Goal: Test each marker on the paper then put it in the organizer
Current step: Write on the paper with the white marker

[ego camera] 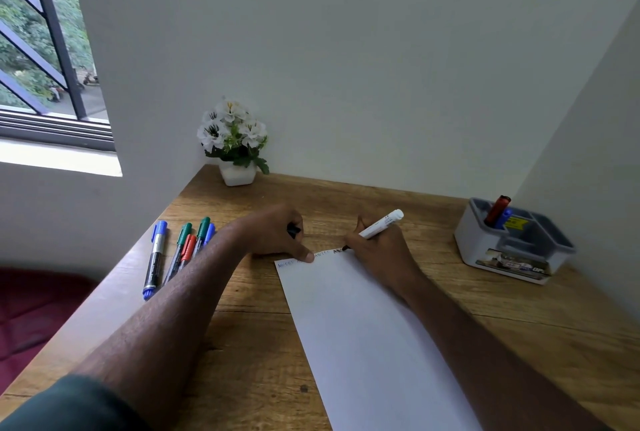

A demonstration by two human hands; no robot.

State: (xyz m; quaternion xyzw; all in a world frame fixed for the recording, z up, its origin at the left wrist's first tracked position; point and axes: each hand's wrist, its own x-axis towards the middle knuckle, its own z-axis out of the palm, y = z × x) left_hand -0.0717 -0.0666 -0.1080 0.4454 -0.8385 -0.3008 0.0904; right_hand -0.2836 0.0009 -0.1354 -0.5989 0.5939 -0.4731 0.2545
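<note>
on the left of the wooden bench (pixel 242 344) lie loose markers: a large blue marker (pixel 156 257), then a bunch of green, red and blue markers (pixel 189 246). the left hand (pixel 277 233) grips a black cap (pixel 293 231) and its thumb presses the far edge of the white paper (pixel 360 344), where faint blue scribbles cannot be read. the right hand (pixel 375 250) grips a white marker (pixel 379 224), its black tip on the paper beside dark letters. far right, a grey organizer (pixel 540 250) holds a red marker (pixel 497 209) and another blue one; its labels are too blurred to read.
</note>
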